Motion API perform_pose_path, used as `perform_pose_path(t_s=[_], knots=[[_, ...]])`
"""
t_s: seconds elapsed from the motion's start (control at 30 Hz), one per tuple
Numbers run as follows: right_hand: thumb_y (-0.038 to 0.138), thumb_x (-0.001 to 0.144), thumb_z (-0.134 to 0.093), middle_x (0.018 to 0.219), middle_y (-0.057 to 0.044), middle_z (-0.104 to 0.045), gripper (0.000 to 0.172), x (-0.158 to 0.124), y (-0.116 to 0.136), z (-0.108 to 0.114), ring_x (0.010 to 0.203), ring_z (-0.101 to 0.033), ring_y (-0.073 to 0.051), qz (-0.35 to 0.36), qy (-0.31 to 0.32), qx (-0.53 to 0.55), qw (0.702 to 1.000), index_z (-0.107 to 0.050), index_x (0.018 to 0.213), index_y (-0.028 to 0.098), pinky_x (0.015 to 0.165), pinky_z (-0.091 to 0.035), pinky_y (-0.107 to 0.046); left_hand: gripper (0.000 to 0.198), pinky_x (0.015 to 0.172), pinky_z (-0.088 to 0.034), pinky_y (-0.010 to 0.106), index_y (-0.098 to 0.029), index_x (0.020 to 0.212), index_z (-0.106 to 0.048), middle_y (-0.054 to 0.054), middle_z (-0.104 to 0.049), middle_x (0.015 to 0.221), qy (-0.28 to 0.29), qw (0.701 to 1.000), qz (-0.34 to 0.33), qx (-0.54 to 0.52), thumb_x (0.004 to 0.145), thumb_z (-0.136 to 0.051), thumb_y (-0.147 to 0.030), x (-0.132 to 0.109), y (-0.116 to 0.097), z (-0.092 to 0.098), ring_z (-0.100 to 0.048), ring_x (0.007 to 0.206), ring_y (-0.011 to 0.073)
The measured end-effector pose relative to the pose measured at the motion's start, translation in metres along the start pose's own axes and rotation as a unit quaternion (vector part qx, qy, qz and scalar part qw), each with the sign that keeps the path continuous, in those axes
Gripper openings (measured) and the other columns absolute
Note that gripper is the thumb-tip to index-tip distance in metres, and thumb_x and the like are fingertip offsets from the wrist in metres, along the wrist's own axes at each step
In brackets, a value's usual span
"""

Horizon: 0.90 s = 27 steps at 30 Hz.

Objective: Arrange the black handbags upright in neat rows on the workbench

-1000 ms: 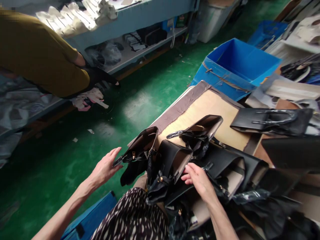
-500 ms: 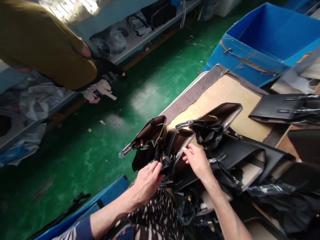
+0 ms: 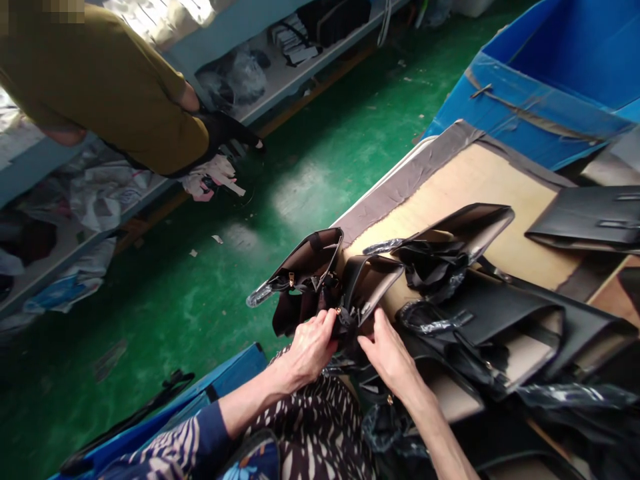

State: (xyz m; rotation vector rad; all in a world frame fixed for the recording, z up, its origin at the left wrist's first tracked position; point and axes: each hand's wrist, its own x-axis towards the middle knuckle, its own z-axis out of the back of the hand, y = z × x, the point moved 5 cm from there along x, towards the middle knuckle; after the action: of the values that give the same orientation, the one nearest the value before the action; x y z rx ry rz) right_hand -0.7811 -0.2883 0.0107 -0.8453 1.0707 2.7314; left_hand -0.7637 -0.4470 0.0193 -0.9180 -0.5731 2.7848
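A black handbag [image 3: 373,283] with a pale lining stands open in front of me, gold zip hardware and dark fabric at its near side. My left hand [image 3: 315,343] has its fingers closed on the dark fabric of this bag, by the gold hardware. Beside the bag's near right edge is my right hand [image 3: 390,350], thumb and index finger apart; whether it touches the bag I cannot tell. Another open black bag [image 3: 305,263], its strap end wrapped in clear plastic, lies just left at the table edge.
More black handbags [image 3: 505,320] crowd the right, some with plastic-wrapped handles. Behind them is a tan board [image 3: 465,180] with a grey border. A large blue bin [image 3: 530,113] stands beyond. Across the green floor [image 3: 300,180], a person [image 3: 130,93] is at a shelved bench.
My right hand has dropped from the bag's rim to its near edge, and its thumb and finger have parted. The left hand stays at the hardware. The view has shifted slightly.
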Motion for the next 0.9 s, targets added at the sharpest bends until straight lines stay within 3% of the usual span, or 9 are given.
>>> perform_pose_path(t_s=[0.1,0.2,0.3,0.47,0.73,0.9], knots=[[0.015,0.085,-0.065,0.115,-0.01,-0.058,0.036,0.004,0.003,-0.004,0.095,-0.06,-0.022,-0.01,0.006,-0.066,0.998,-0.052,0.118,0.013,0.081,-0.053,-0.039,0.046,0.082,-0.049,0.028,-0.019,0.125,-0.039,0.005,-0.061,0.116,0.002,1.0,0.015,-0.012,0.081,-0.046,-0.01,0.005,0.003,-0.004,-0.063,0.102,0.0192],[0.019,0.091,-0.057,0.099,-0.006,-0.062,0.014,0.013,0.0,0.003,0.089,-0.061,-0.021,-0.021,0.008,-0.141,0.99,-0.058,0.104,0.014,0.08,-0.051,-0.04,0.029,0.077,-0.048,0.028,-0.019,0.11,-0.046,0.005,-0.065,0.105,0.011,0.999,0.032,-0.005,0.082,-0.043,-0.009,0.01,0.005,-0.006,-0.066,0.094,0.0195],[0.019,0.092,-0.056,0.087,-0.003,-0.062,0.006,0.019,-0.006,0.025,0.081,-0.06,-0.019,-0.011,0.021,-0.2,0.98,-0.06,0.094,0.015,0.078,-0.05,-0.039,0.025,0.073,-0.047,0.029,-0.018,0.107,-0.045,0.006,-0.066,0.104,0.009,0.998,0.054,0.004,0.083,-0.043,-0.011,0.013,0.004,-0.005,-0.067,0.091,0.0213],[0.027,0.094,-0.055,0.089,-0.003,-0.063,0.012,0.02,-0.016,0.062,0.082,-0.06,-0.02,0.0,0.026,-0.259,0.966,-0.06,0.097,0.017,0.075,-0.05,-0.039,0.027,0.069,-0.046,0.03,-0.018,0.11,-0.044,0.007,-0.066,0.107,0.008,0.997,0.073,0.005,0.083,-0.046,-0.016,0.015,-0.003,-0.008,-0.067,0.089,0.0238],[0.021,0.092,-0.058,0.092,-0.003,-0.061,0.009,0.021,-0.026,0.035,0.082,-0.06,-0.018,0.025,0.03,-0.263,0.964,-0.059,0.099,0.015,0.075,-0.05,-0.036,0.029,0.077,-0.047,0.029,-0.018,0.117,-0.041,0.007,-0.064,0.107,0.006,0.999,0.04,-0.011,0.089,-0.044,-0.017,0.013,0.004,-0.024,-0.064,0.093,0.0198],[0.022,0.092,-0.057,0.1,-0.008,-0.06,0.014,0.01,-0.023,0.042,0.08,-0.059,-0.019,0.041,-0.002,-0.249,0.968,-0.057,0.102,0.014,0.069,-0.048,-0.033,0.032,0.078,-0.048,0.031,-0.018,0.122,-0.039,0.009,-0.062,0.111,-0.003,0.999,0.031,-0.016,0.09,-0.042,-0.018,0.009,0.006,-0.026,-0.064,0.094,0.0204]])
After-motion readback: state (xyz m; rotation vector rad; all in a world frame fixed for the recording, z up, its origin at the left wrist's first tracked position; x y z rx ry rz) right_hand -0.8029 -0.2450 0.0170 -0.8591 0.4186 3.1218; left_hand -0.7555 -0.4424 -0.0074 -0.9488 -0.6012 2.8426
